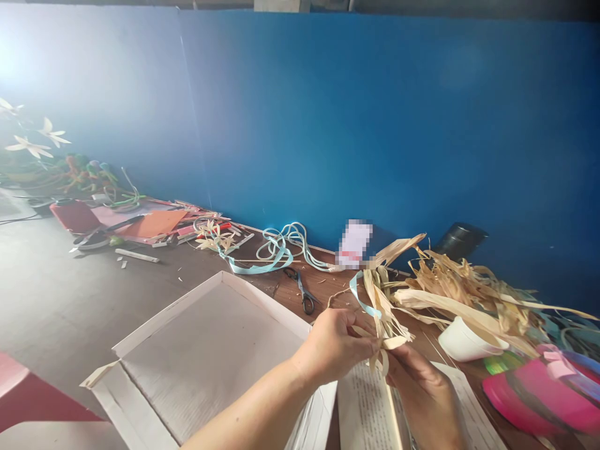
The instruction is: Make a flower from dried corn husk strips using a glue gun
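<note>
My left hand (335,344) and my right hand (424,387) meet low in the view, both pinched on a small bundle of dried straw-coloured husk strips (384,309). The strips fan upward from my fingers, and a pale blue ribbon (360,299) loops off the bundle's left side. My hands hover over an open book (365,409) at the table's near edge. A pile of loose dried husks (469,290) lies just beyond, to the right.
A shallow white cardboard box lid (206,350) sits left of my hands. Scissors (304,292) and coiled pale ribbon (281,247) lie behind it. A white cup (464,342), a pink plate (544,394), a black jar (462,240) and craft scraps (150,225) line the blue wall.
</note>
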Demonstrator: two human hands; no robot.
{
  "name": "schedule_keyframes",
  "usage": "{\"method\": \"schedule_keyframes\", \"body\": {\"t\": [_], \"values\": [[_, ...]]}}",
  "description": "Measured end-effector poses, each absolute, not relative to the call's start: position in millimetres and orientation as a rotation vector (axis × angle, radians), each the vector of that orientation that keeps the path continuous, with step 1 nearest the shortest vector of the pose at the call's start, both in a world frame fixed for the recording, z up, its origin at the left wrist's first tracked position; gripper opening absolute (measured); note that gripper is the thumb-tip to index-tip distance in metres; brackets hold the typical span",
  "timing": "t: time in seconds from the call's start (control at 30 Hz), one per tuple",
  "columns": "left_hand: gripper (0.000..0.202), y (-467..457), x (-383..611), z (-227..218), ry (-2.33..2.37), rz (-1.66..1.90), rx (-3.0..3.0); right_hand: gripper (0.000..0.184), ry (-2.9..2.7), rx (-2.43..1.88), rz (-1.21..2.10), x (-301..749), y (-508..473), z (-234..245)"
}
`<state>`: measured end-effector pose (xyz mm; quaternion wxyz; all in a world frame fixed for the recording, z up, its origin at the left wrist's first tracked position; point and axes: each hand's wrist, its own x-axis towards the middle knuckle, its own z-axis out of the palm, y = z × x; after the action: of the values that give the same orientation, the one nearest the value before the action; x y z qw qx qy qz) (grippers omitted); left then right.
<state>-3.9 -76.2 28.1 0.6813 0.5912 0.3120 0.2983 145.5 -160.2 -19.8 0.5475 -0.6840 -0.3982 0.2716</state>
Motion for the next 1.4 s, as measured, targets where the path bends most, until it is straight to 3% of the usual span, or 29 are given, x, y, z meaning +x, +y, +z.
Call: {"method": "schedule_keyframes", "body": {"t": [0.57, 0.97, 1.13, 1.4], "values": [[0.012, -79.8, 2.3, 26.3, 0.725, 0.649, 1.2, 0.028, -0.966, -1.618, 0.578, 138.5, -160.4, -16.8], [0.045, -72.6, -7.3, 30.7, 0.65, 0.624, 1.109, 0.027, -0.98, -1.637, 0.557, 139.2, -159.0, -9.2], [0.043, -73.9, -3.5, 22.2, 0.456, 0.595, 1.017, 0.024, -1.004, -1.531, 0.657, 134.4, -159.8, -8.2], [0.04, -71.7, -4.4, 24.2, 0.562, 0.555, 1.056, 0.023, -1.101, -1.536, 0.716, 131.8, -161.8, -5.3]]}}
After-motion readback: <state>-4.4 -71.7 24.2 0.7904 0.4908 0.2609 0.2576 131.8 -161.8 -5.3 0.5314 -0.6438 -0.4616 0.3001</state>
